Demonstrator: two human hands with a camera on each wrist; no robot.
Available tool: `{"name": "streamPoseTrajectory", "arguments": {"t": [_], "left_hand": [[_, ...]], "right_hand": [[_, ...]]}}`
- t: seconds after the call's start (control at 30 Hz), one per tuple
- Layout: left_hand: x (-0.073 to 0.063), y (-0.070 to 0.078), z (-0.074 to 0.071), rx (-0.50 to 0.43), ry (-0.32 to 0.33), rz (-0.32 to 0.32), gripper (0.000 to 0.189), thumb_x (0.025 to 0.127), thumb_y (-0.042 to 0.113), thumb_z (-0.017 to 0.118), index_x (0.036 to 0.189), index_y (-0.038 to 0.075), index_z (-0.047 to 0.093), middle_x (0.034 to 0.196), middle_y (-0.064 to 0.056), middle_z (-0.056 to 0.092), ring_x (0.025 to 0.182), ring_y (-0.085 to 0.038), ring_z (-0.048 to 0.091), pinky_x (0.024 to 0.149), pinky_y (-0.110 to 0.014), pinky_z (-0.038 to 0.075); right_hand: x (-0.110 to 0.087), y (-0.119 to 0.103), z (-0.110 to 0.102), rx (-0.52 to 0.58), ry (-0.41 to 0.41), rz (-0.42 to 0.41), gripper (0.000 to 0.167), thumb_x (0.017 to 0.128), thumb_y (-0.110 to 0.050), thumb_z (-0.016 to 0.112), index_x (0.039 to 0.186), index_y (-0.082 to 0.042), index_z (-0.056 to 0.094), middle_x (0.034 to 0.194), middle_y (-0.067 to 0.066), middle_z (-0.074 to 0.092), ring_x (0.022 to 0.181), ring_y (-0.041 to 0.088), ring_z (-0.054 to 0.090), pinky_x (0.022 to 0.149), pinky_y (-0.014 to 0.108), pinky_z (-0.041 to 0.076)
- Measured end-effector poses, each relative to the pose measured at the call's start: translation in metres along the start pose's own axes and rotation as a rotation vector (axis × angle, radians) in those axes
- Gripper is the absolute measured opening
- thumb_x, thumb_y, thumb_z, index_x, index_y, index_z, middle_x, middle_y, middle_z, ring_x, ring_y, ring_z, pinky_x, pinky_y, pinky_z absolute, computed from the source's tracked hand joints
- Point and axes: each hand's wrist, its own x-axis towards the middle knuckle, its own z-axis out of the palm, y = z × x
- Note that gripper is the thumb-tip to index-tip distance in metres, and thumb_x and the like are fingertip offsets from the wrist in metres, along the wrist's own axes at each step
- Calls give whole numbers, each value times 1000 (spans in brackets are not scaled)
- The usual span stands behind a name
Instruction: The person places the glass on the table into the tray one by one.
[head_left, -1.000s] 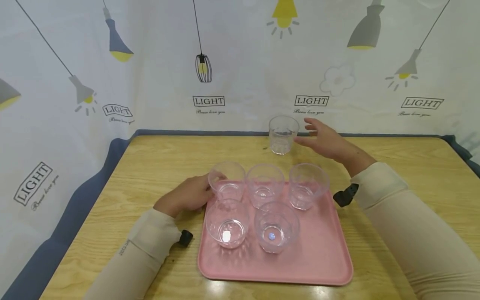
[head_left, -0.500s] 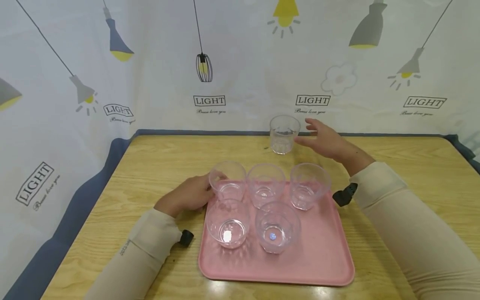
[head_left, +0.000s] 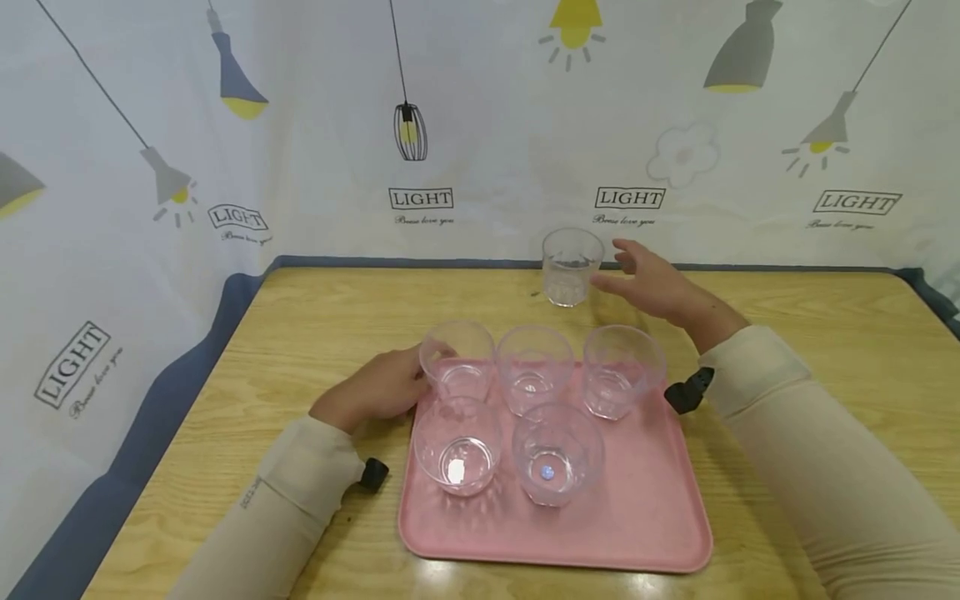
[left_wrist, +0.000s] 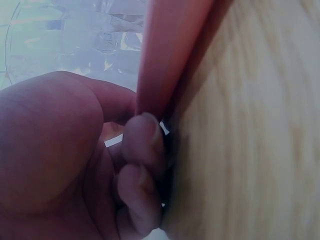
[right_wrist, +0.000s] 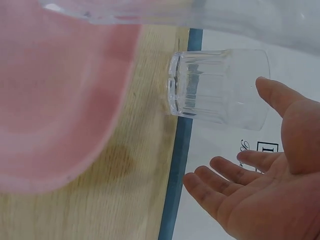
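My left hand (head_left: 382, 383) grips the far left corner of the pink tray (head_left: 630, 525). In the left wrist view the fingers (left_wrist: 142, 145) curl against the tray's rim (left_wrist: 167, 50); part of the hand is behind a glass in the head view. On the tray stand several clear tumblers, among them a front left tumbler (head_left: 427, 442) and a back right tumbler (head_left: 622, 367). A lone clear tumbler (head_left: 572, 271) stands upright on the table behind the tray. Just to its right is my right hand (head_left: 648, 283), thumb and fingers spread apart, with a gap to the glass in the right wrist view.
The wooden table (head_left: 300, 308) extends around the tray on all sides. A white curtain (head_left: 495, 108) printed with lamps rises along its far and left edges. The tumblers on the tray crowd its left and back parts.
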Motion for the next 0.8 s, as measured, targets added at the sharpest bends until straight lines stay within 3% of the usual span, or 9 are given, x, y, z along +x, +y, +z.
{"name": "streamPoseTrajectory", "arguments": {"t": [0.3, 0.8], "left_hand": [[1, -4, 2, -46, -5, -7, 37, 103, 40, 52, 139, 36, 50, 67, 0, 63, 53, -16, 61, 61, -33, 52], [0, -4, 3, -31, -1, -1, 36, 102, 39, 52, 138, 35, 51, 72, 0, 63, 55, -15, 61, 62, -33, 52]], "right_hand": [[0, 0, 3, -4, 5, 6, 93, 98, -46, 59, 161, -10, 0, 165, 22, 16, 152, 42, 19, 117, 62, 28], [5, 1, 2, 1, 2, 14, 96, 97, -49, 60, 161, -11, -2, 165, 21, 16, 151, 44, 20, 115, 63, 30]]}}
